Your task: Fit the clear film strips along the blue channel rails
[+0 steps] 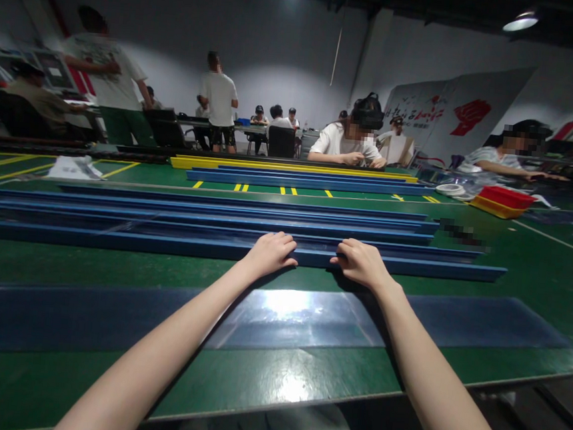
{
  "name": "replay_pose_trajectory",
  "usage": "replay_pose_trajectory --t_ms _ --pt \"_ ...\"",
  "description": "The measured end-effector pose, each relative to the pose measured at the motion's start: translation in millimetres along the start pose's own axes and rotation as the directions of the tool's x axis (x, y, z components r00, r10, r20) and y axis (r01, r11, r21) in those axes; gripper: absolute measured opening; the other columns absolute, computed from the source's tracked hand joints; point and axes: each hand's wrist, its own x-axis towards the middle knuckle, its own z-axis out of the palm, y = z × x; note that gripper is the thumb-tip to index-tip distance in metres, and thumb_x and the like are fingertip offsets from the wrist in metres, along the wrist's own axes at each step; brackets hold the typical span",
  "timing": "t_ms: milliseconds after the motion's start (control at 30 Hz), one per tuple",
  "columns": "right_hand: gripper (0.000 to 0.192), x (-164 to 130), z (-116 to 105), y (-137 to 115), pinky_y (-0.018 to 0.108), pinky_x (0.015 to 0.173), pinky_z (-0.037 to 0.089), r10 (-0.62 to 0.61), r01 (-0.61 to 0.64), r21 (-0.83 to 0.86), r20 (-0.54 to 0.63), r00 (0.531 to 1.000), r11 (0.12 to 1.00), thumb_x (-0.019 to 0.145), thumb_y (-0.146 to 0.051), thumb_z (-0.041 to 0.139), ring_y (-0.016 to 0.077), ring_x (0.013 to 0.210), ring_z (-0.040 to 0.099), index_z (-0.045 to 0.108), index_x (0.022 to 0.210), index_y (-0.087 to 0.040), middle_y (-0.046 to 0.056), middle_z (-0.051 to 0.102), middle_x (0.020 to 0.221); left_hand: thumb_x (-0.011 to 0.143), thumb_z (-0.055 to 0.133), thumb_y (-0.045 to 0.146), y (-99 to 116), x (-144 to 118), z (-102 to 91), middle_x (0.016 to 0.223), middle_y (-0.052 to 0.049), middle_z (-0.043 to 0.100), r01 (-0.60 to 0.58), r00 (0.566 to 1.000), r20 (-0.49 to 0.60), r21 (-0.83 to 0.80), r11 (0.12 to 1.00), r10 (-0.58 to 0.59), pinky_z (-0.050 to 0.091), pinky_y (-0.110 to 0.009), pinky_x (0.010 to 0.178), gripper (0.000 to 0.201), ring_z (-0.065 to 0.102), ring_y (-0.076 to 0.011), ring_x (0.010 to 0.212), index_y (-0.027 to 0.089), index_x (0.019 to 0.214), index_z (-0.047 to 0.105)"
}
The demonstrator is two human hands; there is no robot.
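My left hand (270, 250) is closed over the nearest long blue channel strip (442, 270), fingers curled across its top edge and thumb on the near side. A short way to the right, my right hand (360, 261) grips the same strip in a like manner. The strip lies crosswise on the green table. Just behind it run several more long blue strips (206, 220), roughly parallel. Between the strip and me lies a flat, shiny, bluish clear plastic sheet (478, 320), under my forearms.
Farther back lie more blue strips (309, 182) and a yellow strip (290, 168). Red and yellow bins (503, 202) stand at the back right, beside a white coil (450, 190). A white bag (74, 168) is at the back left. A person (347, 143) works across the green table (538, 264).
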Motion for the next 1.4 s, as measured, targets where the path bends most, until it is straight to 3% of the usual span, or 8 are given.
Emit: replay_pose_trajectory --t_ms 333,700,1400 --pt "0.018 -2.0 2.1 -1.3 0.026 0.061 0.032 0.016 -0.016 -0.009 -0.013 1.000 1.000 0.082 -0.034 0.046 0.0175 0.080 0.054 0.055 0.076 -0.019 0.005 0.061 0.082 0.080 0.056 0.039 2.5 0.5 -1.7 0.091 -0.003 0.062 0.008 1.000 0.014 -0.027 1.000 -0.008 0.038 -0.027 0.067 0.021 0.053 -0.0176 0.087 0.018 0.084 0.054" --pt "0.025 3.9 9.1 -16.8 0.027 0.074 0.034 -0.054 0.052 0.077 0.019 0.998 0.996 0.083 -0.035 0.044 0.0194 0.088 0.055 0.056 0.095 -0.017 0.008 0.063 0.094 0.081 0.054 0.039 1.5 -0.2 1.9 0.091 -0.003 0.062 0.010 1.000 0.001 -0.072 0.997 -0.010 0.039 -0.027 0.068 0.021 0.054 -0.0176 0.087 0.018 0.086 0.055" --pt "0.023 5.1 8.6 -18.8 0.026 0.075 0.035 -0.052 0.048 0.110 0.035 0.998 0.993 0.082 -0.032 0.045 0.0185 0.088 0.056 0.057 0.096 -0.018 0.008 0.063 0.096 0.081 0.053 0.040 1.5 -0.1 2.4 0.091 -0.003 0.063 0.021 1.000 0.015 -0.072 0.997 -0.020 0.039 -0.027 0.068 0.022 0.056 -0.0181 0.086 0.018 0.086 0.055"
